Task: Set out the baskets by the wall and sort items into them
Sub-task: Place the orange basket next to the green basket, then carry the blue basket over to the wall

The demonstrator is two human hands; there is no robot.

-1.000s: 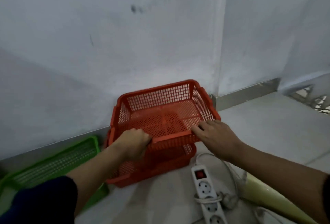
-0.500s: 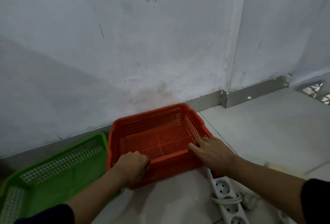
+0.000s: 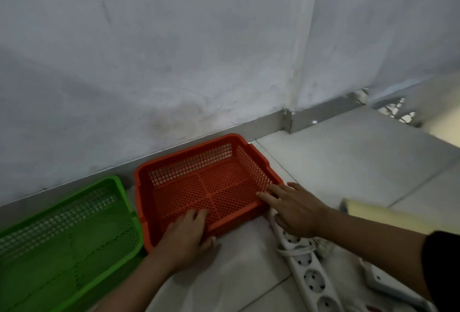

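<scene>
Sitting at the far left, the green basket [image 3: 67, 232] lies on the floor with its back edge along the skirting of the wall [image 3: 174, 50], and it looks empty. Just beside it to the right, the orange basket [image 3: 204, 187] rests on the floor, its far rim close to the wall, also empty. Only a narrow gap separates the two, so a sideways nudge could drive one into the other and knock the green one out of line.

The left hand [image 3: 186, 237] lies over the orange basket's near rim, fingers draped inside and thumb down the outer face, in a loose hold rather than a firm clamp. The right hand [image 3: 296, 208] rests flat on the near right corner, fingers spread and open, pressing rather than gripping. Pushing unevenly from these two spots could skew the basket against the skirting.

Directly under the right wrist runs a white power strip [image 3: 306, 269] with its coiled cord, touching or nearly touching the basket's corner. The basket could ride up on it and sit tilted, or the cord could snag on a sleeve. Further right lies a pale yellow roll [image 3: 388, 215], which could be bumped by the forearm.
</scene>
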